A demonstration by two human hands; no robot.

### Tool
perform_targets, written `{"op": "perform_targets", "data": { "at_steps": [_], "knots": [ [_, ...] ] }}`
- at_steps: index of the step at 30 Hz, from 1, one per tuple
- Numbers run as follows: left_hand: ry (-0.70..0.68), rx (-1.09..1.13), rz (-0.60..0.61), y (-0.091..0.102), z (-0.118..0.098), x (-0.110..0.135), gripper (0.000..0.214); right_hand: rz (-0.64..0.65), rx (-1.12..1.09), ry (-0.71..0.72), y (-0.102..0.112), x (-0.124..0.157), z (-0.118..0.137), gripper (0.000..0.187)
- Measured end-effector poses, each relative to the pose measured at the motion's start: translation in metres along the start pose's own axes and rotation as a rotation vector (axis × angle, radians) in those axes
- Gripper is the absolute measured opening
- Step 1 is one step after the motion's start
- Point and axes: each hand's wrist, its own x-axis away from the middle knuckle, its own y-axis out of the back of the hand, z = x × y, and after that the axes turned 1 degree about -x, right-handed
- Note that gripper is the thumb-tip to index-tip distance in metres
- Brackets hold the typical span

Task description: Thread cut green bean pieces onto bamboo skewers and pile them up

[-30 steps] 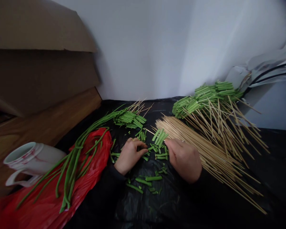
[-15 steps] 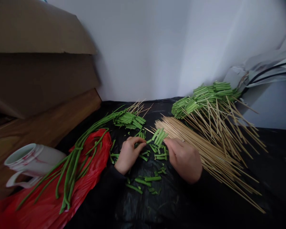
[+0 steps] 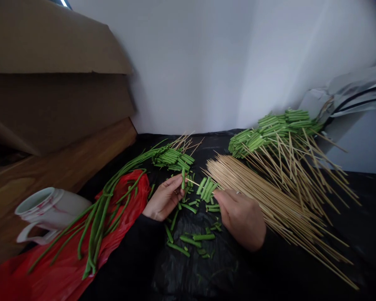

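My left hand pinches a short piece of green bean upright, at the pointed end of a wooden skewer. My right hand is closed on that skewer, just behind several bean pieces threaded side by side along it. The skewer's rear part is hidden by the right hand. Below and between the hands, loose cut bean pieces lie scattered on black plastic sheeting.
Bare skewers lie in a heap at the right. Behind them are stacked threaded beans; a smaller threaded pile sits at the back. Long beans rest on a red bag beside a white mug. A cardboard box stands left.
My left hand has picked up a bean piece and brought it to the skewer's tip. My right hand still grips the skewer. The view has shifted slightly.
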Motion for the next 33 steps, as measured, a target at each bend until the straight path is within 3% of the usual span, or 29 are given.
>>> {"op": "perform_targets", "data": {
  "at_steps": [14, 20, 33],
  "knots": [
    [0.012, 0.023, -0.003, 0.0014, 0.0017, -0.0001, 0.01, 0.048, 0.007, -0.008, -0.0024, 0.0012, -0.0011, 0.025],
    [-0.019, 0.019, -0.087, 0.0013, 0.0008, -0.0017, 0.013, 0.061, 0.009, 0.002, -0.0015, 0.0015, 0.0015, 0.025],
    [-0.048, -0.001, 0.015, -0.0037, -0.0022, 0.0034, 0.021, 0.085, 0.004, -0.017, -0.0028, 0.0022, 0.0, 0.024]
  ]
}}
